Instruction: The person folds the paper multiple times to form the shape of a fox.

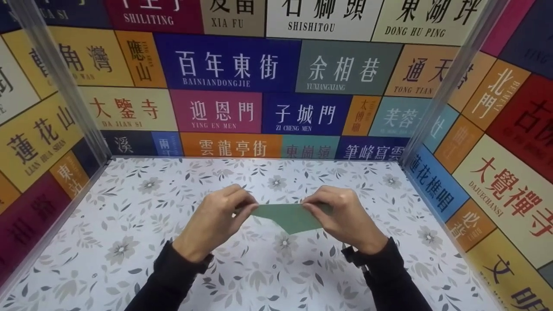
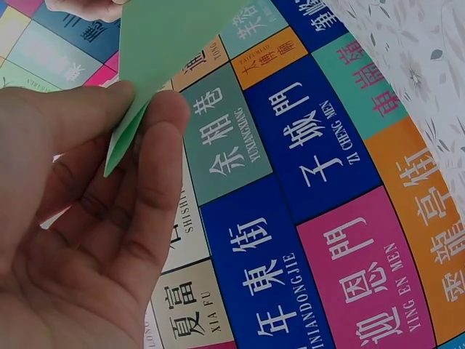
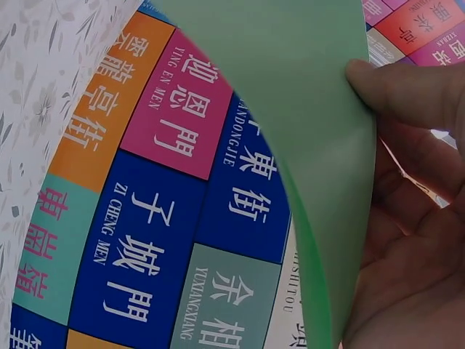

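A folded piece of green paper [image 1: 287,216] is held up between both hands, its top edge nearly level and a corner pointing down. My left hand [image 1: 218,216] pinches its left end between thumb and fingers. In the left wrist view the layers of the green paper [image 2: 149,51] part slightly at the pinched corner. My right hand [image 1: 345,214] grips the right end, thumb [image 3: 392,83] flat on the near face. The right wrist view shows the paper's lower edge bowing open, with a brighter green inside. Fingers behind the sheet are partly hidden.
Below the hands lies a white tabletop [image 1: 129,276] printed with grey leaves and flowers. Colourful sign-patterned panels enclose it at the back [image 1: 224,65], left [image 1: 39,142] and right [image 1: 488,172]. Clear strips [image 1: 73,86] run up the corners.
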`<state>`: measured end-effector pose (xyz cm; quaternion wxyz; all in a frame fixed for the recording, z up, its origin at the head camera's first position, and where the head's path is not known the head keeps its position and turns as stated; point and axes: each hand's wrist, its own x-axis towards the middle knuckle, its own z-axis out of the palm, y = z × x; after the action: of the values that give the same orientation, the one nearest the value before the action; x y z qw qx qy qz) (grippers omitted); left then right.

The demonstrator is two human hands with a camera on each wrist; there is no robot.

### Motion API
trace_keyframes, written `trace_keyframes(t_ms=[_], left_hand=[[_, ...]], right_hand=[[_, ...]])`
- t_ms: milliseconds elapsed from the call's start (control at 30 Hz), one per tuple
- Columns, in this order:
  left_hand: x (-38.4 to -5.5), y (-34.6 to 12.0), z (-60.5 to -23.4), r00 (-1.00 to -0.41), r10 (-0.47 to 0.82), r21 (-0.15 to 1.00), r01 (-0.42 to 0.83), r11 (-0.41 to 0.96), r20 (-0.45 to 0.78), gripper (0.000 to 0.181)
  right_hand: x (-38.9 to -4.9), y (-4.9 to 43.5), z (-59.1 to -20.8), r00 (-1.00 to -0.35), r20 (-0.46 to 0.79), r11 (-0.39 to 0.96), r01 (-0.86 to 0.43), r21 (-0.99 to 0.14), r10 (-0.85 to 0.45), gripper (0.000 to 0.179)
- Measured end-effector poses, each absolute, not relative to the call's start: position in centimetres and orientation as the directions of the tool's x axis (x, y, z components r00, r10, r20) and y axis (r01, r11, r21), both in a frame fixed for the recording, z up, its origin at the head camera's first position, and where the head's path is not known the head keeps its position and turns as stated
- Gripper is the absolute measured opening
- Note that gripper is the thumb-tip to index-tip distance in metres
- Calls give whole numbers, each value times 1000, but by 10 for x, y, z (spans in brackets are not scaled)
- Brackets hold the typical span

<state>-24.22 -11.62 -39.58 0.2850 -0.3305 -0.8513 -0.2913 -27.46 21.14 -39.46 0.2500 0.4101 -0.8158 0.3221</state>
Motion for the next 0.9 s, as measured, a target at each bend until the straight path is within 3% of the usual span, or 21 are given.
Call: trace_keyframes(t_ms=[333,900], left_hand=[[-243,-131,-395,-640,377,305,700,646,670,10],[-248,-137,-389,-640,372,299,694,655,672,11]], right_hand=[[-275,222,-393,-581,654,515,-794,-323,-484,12],[-278,219,-393,-583,648,520,-793,-319,-491,13]])
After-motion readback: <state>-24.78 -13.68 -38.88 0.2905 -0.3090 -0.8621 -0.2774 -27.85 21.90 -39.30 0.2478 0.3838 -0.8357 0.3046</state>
